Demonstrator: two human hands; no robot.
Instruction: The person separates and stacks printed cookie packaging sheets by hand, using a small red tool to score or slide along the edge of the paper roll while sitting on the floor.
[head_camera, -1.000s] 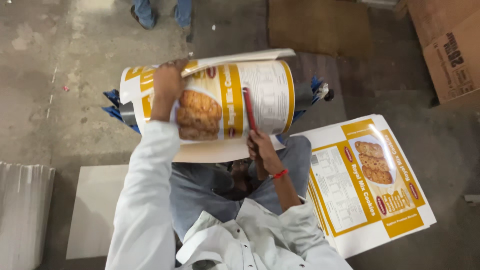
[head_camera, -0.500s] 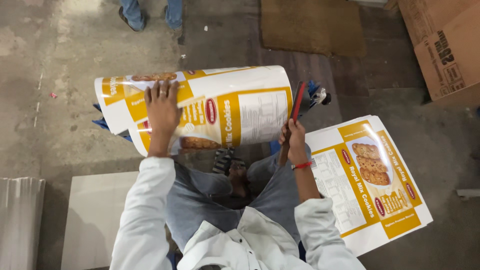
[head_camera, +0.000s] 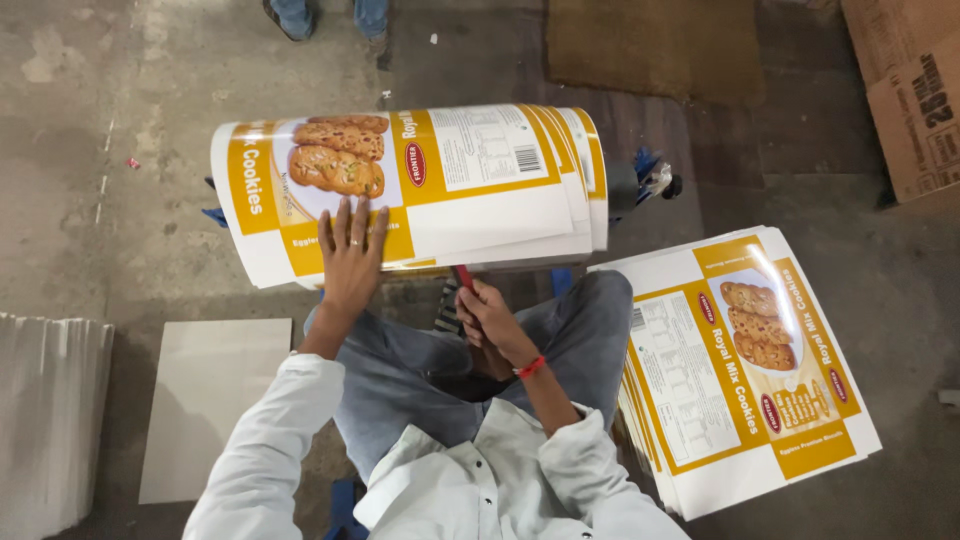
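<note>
Pressing flat with open left hand (head_camera: 350, 255) on the curled printed carton sheets (head_camera: 420, 185), bowed above the knees. Closing right hand (head_camera: 487, 312) in a tight grip around a red-handled tool (head_camera: 464, 278) just below those sheets. Lying right of the sheets: a flat stack of matching cartons (head_camera: 745, 365) on the floor (head_camera: 120, 120).

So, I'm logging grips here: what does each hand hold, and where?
Left hand lies flat on the curled printed sheet, near its lower edge. Right hand grips a red-handled tool by the handle; its tip is hidden under the sheet.
</note>
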